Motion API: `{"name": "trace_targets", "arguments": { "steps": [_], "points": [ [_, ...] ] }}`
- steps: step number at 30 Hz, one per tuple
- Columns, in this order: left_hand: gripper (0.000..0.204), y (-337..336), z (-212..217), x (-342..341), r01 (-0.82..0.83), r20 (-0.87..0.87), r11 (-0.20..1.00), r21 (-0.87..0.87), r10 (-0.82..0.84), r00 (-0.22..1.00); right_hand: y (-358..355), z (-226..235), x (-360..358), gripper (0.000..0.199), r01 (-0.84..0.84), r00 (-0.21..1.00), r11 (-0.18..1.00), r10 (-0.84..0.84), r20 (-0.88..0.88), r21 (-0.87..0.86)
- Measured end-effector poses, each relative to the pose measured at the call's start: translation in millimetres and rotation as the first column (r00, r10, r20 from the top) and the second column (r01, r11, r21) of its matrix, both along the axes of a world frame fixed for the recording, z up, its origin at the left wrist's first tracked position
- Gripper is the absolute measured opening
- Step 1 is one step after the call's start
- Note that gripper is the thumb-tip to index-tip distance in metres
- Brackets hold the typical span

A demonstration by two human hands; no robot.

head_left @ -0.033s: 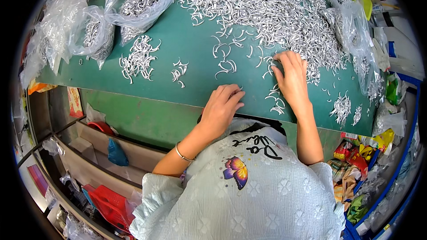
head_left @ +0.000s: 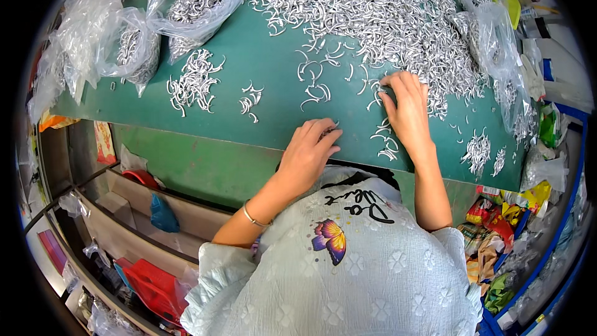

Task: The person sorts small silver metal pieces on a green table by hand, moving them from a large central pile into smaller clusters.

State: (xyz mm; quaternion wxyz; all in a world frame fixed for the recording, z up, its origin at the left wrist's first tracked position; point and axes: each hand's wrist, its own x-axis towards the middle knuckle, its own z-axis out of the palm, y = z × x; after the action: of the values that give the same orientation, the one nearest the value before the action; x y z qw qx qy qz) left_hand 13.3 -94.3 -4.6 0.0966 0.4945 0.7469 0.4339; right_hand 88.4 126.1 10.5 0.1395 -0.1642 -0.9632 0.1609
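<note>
A large heap of small curved silver metal pieces [head_left: 367, 12] covers the far part of the green table [head_left: 267, 50]. My right hand [head_left: 407, 109] rests at the heap's near edge, its fingers bent and thumb apart from the index finger. Loose pieces lie by its fingertips, and a short string of curved pieces [head_left: 387, 140] lies just left of its wrist. My left hand [head_left: 308, 155] is curled at the table's near edge. Small silver pieces [head_left: 329, 129] show between its fingers; how many is hidden. Beyond it, several loose curved pieces [head_left: 316, 74] are scattered on the tabletop.
Sorted piles [head_left: 194, 84] [head_left: 250, 101] lie to the left, with a small pile [head_left: 477, 150] at right. Clear plastic bags of pieces [head_left: 193, 9] stand at far left and right [head_left: 497, 50]. Below left is a shelf with a red basket [head_left: 152, 286]; colourful packaging [head_left: 491, 218] lies lower right.
My left hand's fingers have shifted very slightly, showing more of the silver pieces between them. My right hand and the piles look the same.
</note>
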Motion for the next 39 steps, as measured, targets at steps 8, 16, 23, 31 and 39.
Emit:
{"name": "trace_targets", "arguments": {
  "steps": [8, 16, 23, 31, 39],
  "points": [
    [0.033, -7.3, -5.7, -6.4, 0.053, 0.004, 0.999, 0.007, -0.053, 0.999, 7.3, -4.1, -0.1, 0.011, -0.123, 0.99, 0.991, 0.126, -0.067, 0.052],
    [0.031, -5.4, -12.6, -3.9, 0.006, 0.002, 0.995, 0.104, -0.006, 1.0, 1.3, 9.3, 3.3, 0.01, -0.03, 0.996, 0.968, 0.009, -0.088, -0.249],
    [0.029, -7.9, -9.0, -5.5, -0.062, 0.008, 0.994, 0.086, 0.061, 0.998, -4.8, 15.5, 6.7, 0.01, 0.07, 0.99, 0.873, -0.122, -0.076, -0.482],
    [0.022, -5.0, -8.3, -4.4, -0.069, 0.032, 0.994, 0.087, 0.066, 0.997, -1.6, 5.2, 9.0, 0.007, 0.11, 0.989, 0.925, -0.138, -0.053, -0.365],
    [0.023, -23.3, -0.9, -37.5, -0.254, -0.079, 0.963, 0.095, 0.261, 0.962, -0.1, 2.1, -2.7, 0.014, -0.002, 0.987, 0.982, -0.029, -0.158, -0.188]
  ]
}}
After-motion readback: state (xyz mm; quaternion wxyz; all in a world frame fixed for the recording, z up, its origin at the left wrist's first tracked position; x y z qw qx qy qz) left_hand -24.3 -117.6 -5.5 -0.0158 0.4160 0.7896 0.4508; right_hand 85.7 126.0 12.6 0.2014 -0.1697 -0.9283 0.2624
